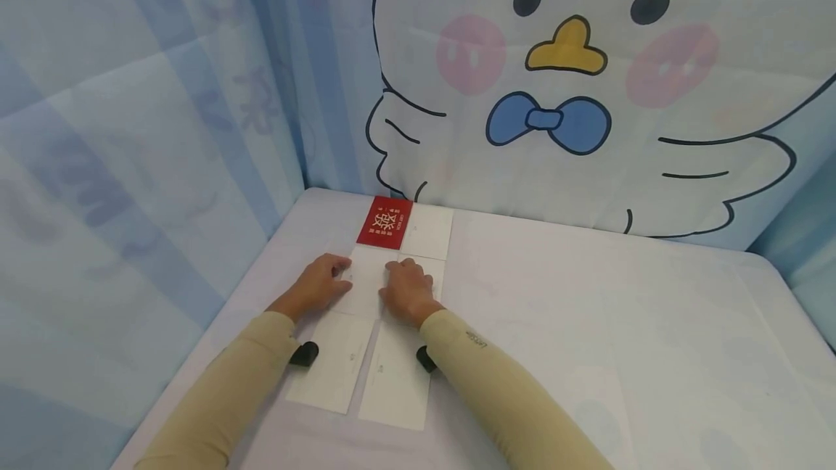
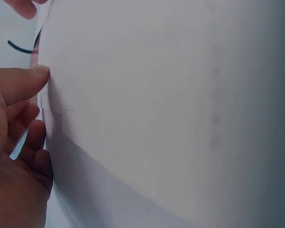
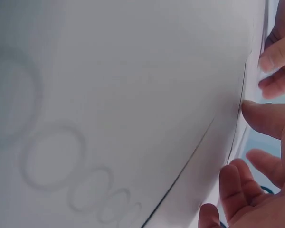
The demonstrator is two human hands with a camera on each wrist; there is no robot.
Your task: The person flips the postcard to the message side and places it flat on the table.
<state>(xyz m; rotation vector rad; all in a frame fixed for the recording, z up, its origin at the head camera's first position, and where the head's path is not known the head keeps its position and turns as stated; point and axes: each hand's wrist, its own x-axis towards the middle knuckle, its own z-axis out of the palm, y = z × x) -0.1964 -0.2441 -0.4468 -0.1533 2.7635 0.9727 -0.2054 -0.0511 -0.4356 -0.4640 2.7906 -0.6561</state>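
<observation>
White cards with small print lie in two columns on the table, along with one red card [image 1: 385, 223] with pale lettering at the back left. My left hand [image 1: 318, 283] is at the left edge of the middle white card [image 1: 367, 289], thumb and fingertips touching there. On the other side of this card, my right hand [image 1: 408, 290] rests along its right edge and partly covers the neighbouring white card [image 1: 436, 267]. In the left wrist view, the left thumb [image 2: 35, 80] presses at the surface, fingers loosely bent. The right wrist view shows the right thumb [image 3: 263, 116] touching down, fingers relaxed.
Two more white cards [image 1: 332, 365] [image 1: 395, 379] lie nearer me, below the forearms, with a narrow gap between them. Another white card [image 1: 427, 231] adjoins the red one. The white tabletop [image 1: 588, 325] stretches right; a patterned curtain [image 1: 555, 180] hangs behind.
</observation>
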